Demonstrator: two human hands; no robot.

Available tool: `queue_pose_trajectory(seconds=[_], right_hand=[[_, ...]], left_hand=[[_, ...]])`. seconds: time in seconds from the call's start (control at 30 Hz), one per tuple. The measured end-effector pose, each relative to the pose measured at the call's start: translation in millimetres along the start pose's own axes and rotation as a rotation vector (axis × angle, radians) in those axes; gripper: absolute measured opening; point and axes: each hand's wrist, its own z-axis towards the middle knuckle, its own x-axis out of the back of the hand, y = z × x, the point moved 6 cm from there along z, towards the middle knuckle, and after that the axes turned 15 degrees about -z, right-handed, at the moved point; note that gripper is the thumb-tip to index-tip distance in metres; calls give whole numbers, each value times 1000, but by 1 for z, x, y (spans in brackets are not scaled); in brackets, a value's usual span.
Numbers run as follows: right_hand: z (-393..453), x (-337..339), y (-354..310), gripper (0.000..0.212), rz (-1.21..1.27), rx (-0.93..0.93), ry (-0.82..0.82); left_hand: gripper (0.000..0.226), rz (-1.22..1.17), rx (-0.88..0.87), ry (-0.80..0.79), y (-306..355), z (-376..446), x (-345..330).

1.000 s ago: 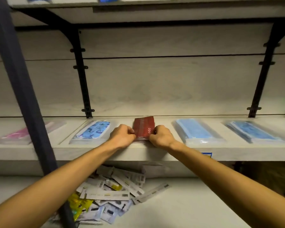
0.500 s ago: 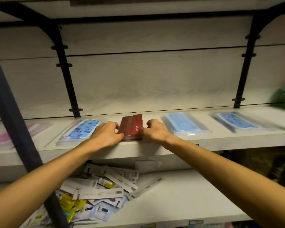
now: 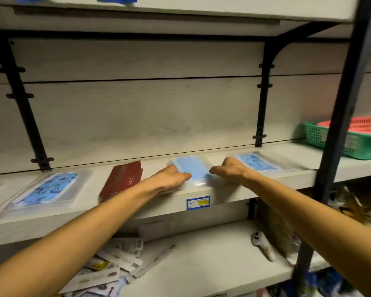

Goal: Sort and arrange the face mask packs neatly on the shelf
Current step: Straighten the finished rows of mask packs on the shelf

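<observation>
A plain blue mask pack [image 3: 194,167] in clear wrap lies on the middle shelf [image 3: 227,197]. My left hand [image 3: 169,179] lies at its left front corner, fingers stretched onto the wrap. Against the pack's right edge rests my right hand [image 3: 229,169] with slightly bent fingers; its thumb is hidden. A red pack [image 3: 122,181] lies alone to the left, slightly askew. Beyond it is a patterned blue pack [image 3: 45,190]. Another patterned blue pack [image 3: 255,162] lies just right of my right hand.
A green basket [image 3: 351,144] holding a red basket [image 3: 364,125] stands at the shelf's right end. A black upright post [image 3: 341,125] crosses in front on the right. On the lower shelf lie a loose pile of packs [image 3: 111,264] and a white-handled object [image 3: 263,245].
Both hands have let go of the red pack and moved right to the plain blue pack. The view has swung right, bringing the baskets into sight.
</observation>
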Motion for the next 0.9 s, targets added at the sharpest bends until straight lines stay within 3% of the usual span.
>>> queue_pose_trajectory(seconds=[0.1, 0.3, 0.33, 0.4, 0.47, 0.6, 0.67, 0.77, 0.9], right_hand=[[6, -8, -4, 49, 73, 70, -14], [9, -16, -6, 40, 238, 177, -96], [9, -12, -1, 40, 261, 186, -95], [12, 5, 13, 42, 252, 218, 17], [15, 31, 38, 47, 208, 234, 211], [31, 71, 112, 48, 174, 106, 402], [42, 75, 144, 44, 69, -17, 371], [53, 69, 180, 35, -20, -105, 208], [59, 55, 194, 33, 20, -85, 35]], left_hand=[[65, -16, 102, 52, -3, 9, -4], [46, 71, 154, 117, -1, 5, 2], [51, 85, 172, 120, 0, 2, 3], [66, 195, 175, 175, 10, -3, 7], [66, 250, 83, 268, 33, -1, 4], [59, 104, -209, 241, 98, 11, -50], [60, 84, -250, 163, 117, 20, -85], [68, 15, -68, 19, 132, 36, -137], [49, -143, 43, -51, 143, 53, -171]])
